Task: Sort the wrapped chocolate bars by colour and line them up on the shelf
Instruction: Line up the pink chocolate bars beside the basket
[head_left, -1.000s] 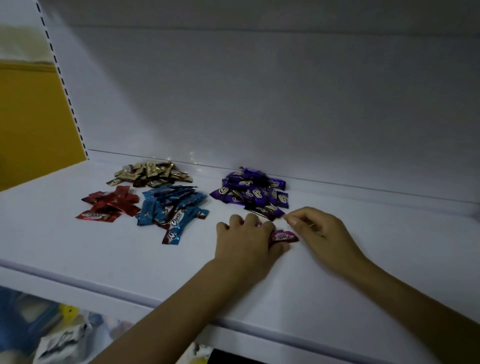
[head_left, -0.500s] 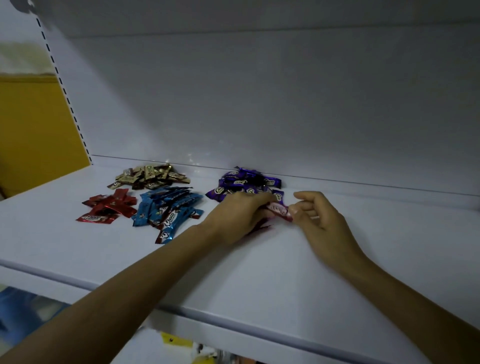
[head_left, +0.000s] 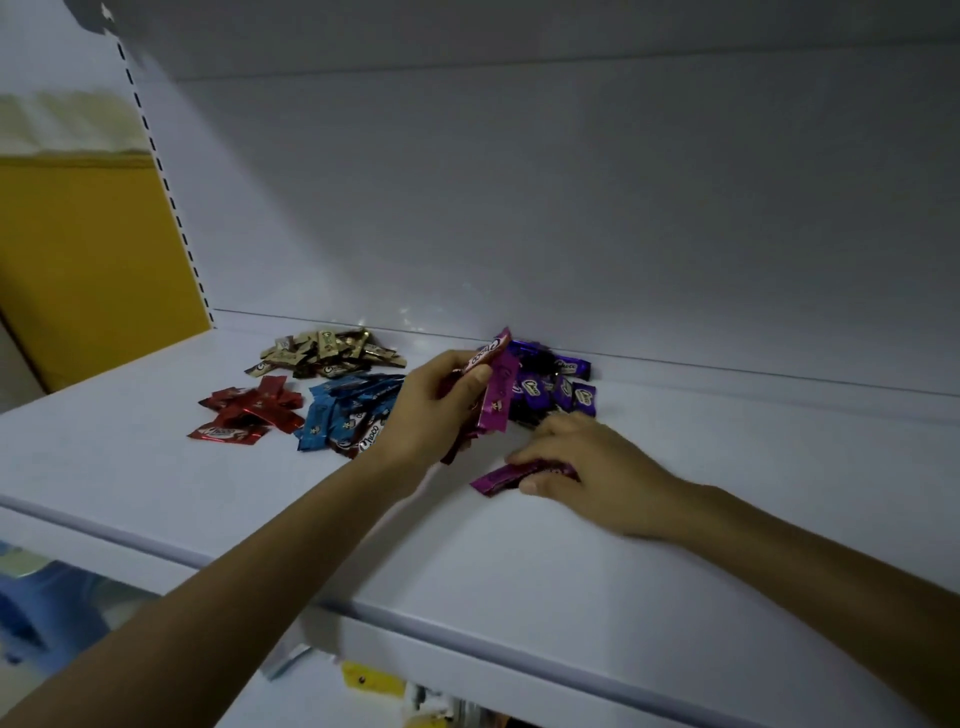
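Left hand (head_left: 431, 410) raised magenta bars (head_left: 497, 397); right hand (head_left: 592, 462) half-hides one bar (head_left: 497, 480).

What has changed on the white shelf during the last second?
The left hand lifted its bundle of magenta foil-wrapped chocolate bars off the white shelf. The right hand drew one magenta bar out and holds it on the shelf. The gold pile, red pile, blue pile and purple pile stayed.
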